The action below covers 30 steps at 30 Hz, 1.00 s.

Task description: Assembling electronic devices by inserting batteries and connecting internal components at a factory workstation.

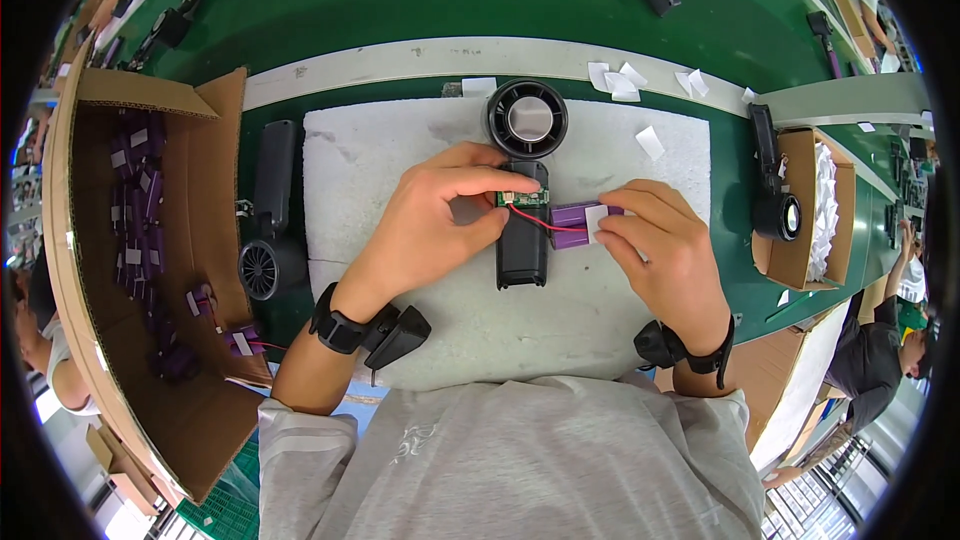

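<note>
A black handheld fan [522, 258] lies on the white foam mat with its round head [529, 119] pointing away from me and its handle toward me. A small green circuit board [524, 199] shows in the opened handle. My left hand [432, 205] grips the handle from the left, index finger over the board's far edge and thumb at the handle's side. Between the fingertips of my right hand [660, 245] is a purple battery pack [568, 226] with a white sticker, just right of the handle. Red wire [530, 220] runs from the board to the pack.
At left, a cardboard box [200, 240] holds many purple battery packs. Black fans lie beside the mat, at left [270, 200] and right [768, 170]. A smaller box [800, 220] holds white paper pieces. Paper scraps [620, 80] lie past the mat [420, 340]. Other people stand at both sides.
</note>
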Each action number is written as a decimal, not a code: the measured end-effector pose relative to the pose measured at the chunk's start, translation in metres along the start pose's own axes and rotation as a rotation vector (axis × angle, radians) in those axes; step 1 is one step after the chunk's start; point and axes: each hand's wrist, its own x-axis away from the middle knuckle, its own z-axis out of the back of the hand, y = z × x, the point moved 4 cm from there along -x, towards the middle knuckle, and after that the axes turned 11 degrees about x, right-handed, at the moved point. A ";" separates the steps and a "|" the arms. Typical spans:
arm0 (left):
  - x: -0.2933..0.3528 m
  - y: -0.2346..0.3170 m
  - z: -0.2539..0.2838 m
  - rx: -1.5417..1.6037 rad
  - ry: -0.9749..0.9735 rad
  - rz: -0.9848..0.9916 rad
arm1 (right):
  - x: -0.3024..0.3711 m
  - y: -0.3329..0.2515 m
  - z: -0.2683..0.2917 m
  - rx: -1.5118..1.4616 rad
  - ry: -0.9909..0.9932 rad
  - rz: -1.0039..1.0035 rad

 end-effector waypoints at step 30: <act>0.003 0.001 -0.003 0.077 -0.015 0.087 | -0.001 -0.013 -0.003 0.120 -0.144 0.063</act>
